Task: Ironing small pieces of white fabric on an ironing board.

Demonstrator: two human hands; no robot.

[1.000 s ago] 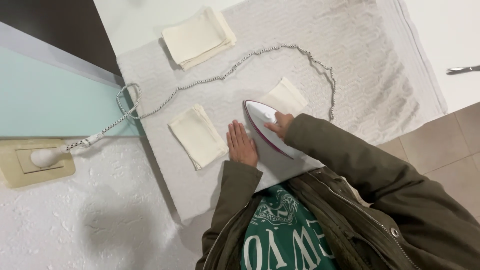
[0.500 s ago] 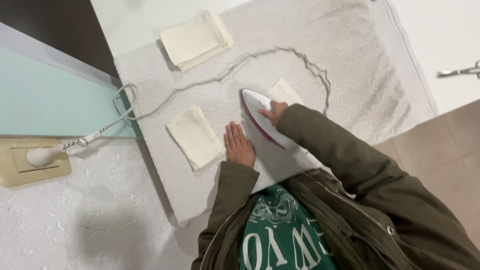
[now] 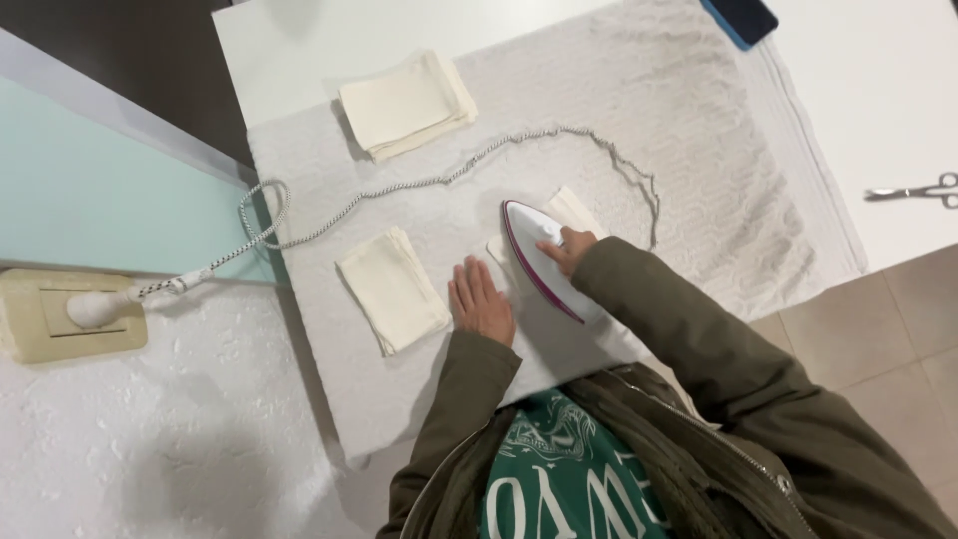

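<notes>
My right hand (image 3: 566, 249) grips the handle of a white iron with a dark red edge (image 3: 539, 262), which rests on a cream cloth piece (image 3: 571, 211) on the towel-covered table. My left hand (image 3: 480, 300) lies flat, fingers apart, on the towel just left of the iron. A folded cream cloth (image 3: 393, 289) lies to the left of that hand. A stack of folded cream cloths (image 3: 406, 104) sits at the far side. The iron's braided cord (image 3: 419, 186) loops across the towel to a plug (image 3: 97, 307) in a wall socket at the left.
The white textured towel (image 3: 699, 150) covers the white table (image 3: 878, 90). Scissors (image 3: 913, 191) lie at the right on the bare table. A dark blue flat object (image 3: 742, 18) sits at the top edge. A beige socket plate (image 3: 60, 317) and a pale green panel (image 3: 90, 200) are at left.
The iron and my right hand have slid slightly up and left over the cream piece. My left hand stays flat beside it. The view has shifted a little.
</notes>
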